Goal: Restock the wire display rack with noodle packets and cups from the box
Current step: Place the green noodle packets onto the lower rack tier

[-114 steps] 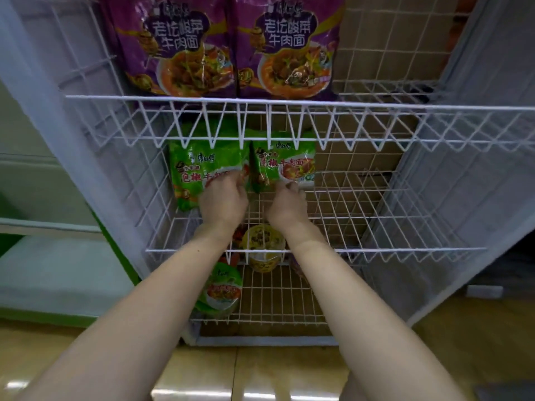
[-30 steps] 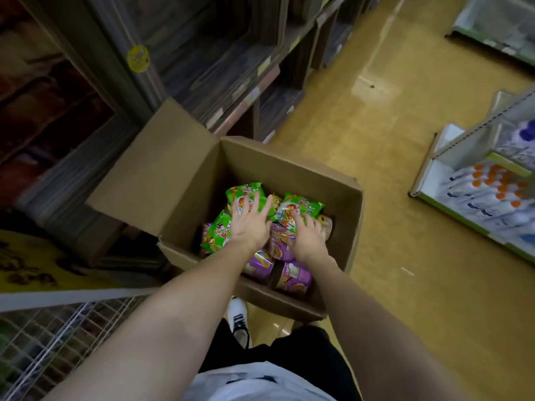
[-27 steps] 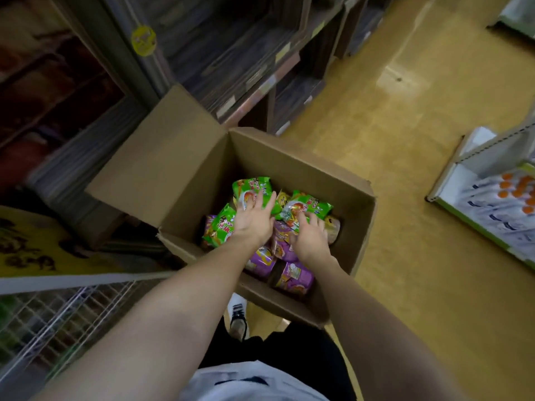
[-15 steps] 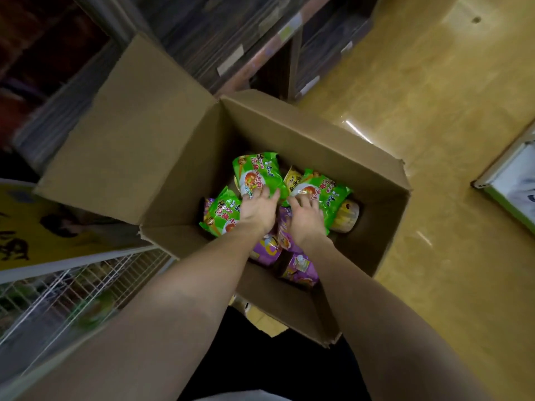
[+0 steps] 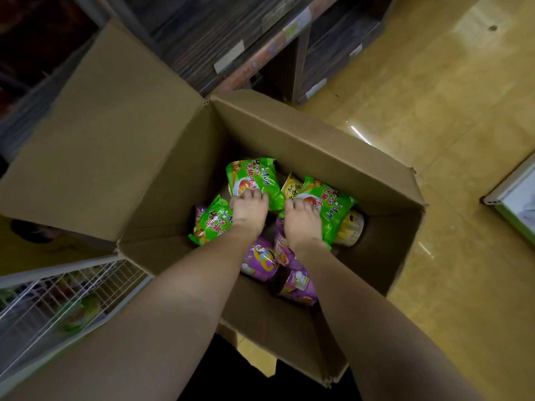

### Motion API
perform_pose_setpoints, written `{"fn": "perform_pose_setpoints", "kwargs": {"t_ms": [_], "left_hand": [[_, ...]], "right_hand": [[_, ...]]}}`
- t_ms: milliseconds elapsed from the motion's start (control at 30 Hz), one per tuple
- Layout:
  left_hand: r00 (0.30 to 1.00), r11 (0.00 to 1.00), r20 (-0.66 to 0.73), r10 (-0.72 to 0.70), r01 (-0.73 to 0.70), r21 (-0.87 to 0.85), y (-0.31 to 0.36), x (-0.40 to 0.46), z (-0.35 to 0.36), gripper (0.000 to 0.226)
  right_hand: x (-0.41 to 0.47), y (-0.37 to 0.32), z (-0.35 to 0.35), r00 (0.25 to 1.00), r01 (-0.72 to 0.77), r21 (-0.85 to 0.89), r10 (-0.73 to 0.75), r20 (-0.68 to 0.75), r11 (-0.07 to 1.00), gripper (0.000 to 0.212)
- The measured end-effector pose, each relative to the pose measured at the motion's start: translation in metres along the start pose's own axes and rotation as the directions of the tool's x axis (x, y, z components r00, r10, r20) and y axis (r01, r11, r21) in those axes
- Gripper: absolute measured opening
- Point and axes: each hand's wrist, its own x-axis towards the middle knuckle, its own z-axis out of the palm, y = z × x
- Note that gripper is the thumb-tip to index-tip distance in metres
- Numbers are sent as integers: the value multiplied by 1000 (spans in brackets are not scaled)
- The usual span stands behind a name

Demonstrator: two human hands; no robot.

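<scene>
The open box [image 5: 304,134] sits on the floor [image 5: 451,117] before the shelving [image 5: 231,30], its flap [image 5: 95,134] spread to the left. The wire rack [image 5: 58,296] lies at lower left. Inside, 3 packets lie at the far side: the left hand [image 5: 249,209] on the middle packet [image 5: 254,178], the right hand [image 5: 301,218] on the right packet [image 5: 327,206]. 2 cups [image 5: 260,261] lie nearer, between the forearms.

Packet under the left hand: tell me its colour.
Bright green packet with red lettering, under the left hand; head view.
</scene>
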Motion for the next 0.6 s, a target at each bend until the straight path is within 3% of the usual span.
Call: {"fn": "perform_pose_setpoints", "kwargs": {"t_ms": [300, 400, 500, 600], "left_hand": [[986, 993, -126, 108, -114, -41, -18, -19, -30, 41], [991, 965, -137, 6, -42, -259, -30, -41, -53, 35], [987, 849, -116, -113, 36, -527, -46, -62, -70, 30], [980, 749, -175, -97, -44, -662, -63, -79, -76, 23]], "right_hand": [[-13, -2, -24, 994, -2, 151, 18, -110, 989, 41], [-29, -13, -50, 980, -32, 258, 82, -183, 966, 32], [-46, -27, -77, 961, -32, 384, 134, -241, 923, 29], [-66, -41, -96, 948, 25, 470, 128, -291, 882, 43]]}}
